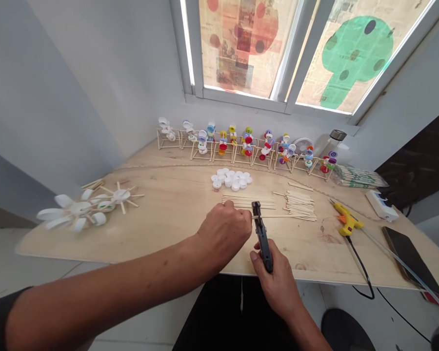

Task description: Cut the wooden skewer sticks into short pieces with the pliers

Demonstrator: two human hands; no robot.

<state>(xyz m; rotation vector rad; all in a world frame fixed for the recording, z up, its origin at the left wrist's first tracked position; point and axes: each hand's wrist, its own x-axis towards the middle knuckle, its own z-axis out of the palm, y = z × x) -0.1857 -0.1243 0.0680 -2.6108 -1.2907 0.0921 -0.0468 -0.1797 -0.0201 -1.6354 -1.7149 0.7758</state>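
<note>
Black cutter (262, 239) biting wooden stick (278, 216) above the middle of the tabletop (161, 239); right hand (276, 280) clamped on the cutter handles, left hand (223, 236) closed on the stick just beside it, steadying it.

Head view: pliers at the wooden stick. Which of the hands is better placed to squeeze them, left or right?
Right, probably: the right hand grips the black pliers by the handles, head at the wooden stick. The left hand sits beside the pliers' head, not holding them.
</note>
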